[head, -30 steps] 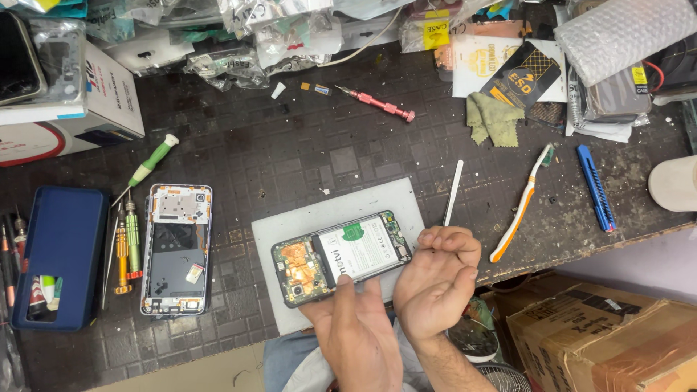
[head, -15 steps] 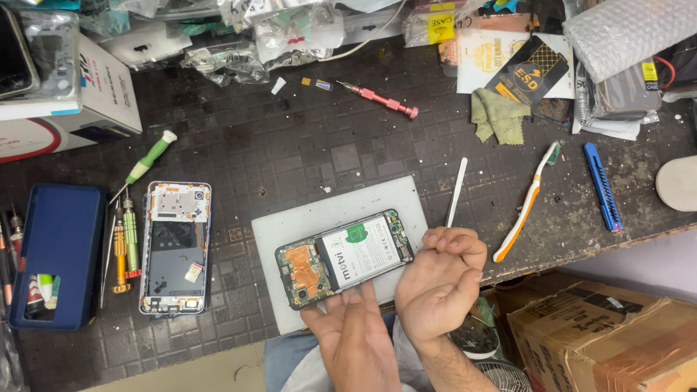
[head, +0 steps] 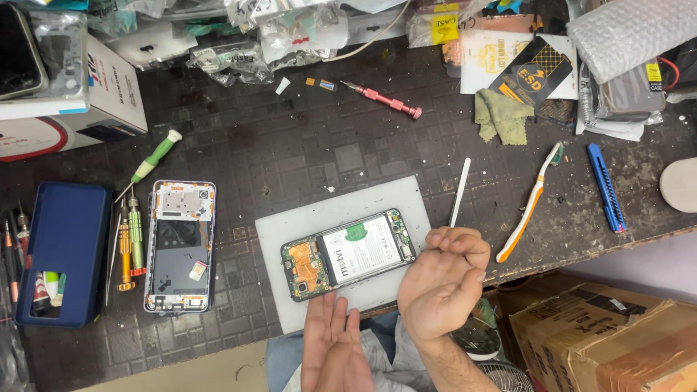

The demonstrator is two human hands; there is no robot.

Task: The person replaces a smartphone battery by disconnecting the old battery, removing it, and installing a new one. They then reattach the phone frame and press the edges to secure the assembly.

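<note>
Head view: opened phone [head: 348,254] lies flat on pad [head: 290,232] for access; left hand [head: 335,347] flat and empty, right hand [head: 439,279] loosely curled, contents unseen.

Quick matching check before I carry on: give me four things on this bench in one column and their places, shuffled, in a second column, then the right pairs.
Things
1. Opened phone with white battery and exposed circuit board
2. Pink metal screwdriver
3. Orange-and-white toothbrush
4. Blue utility knife

Places
A. Far side of the dark bench, near the plastic bags
B. On the grey work mat, just in front of both hands
C. Rightmost, beside the toothbrush
D. Between the thin white plastic stick and the knife

Pairs: 1-B, 2-A, 3-D, 4-C
</note>
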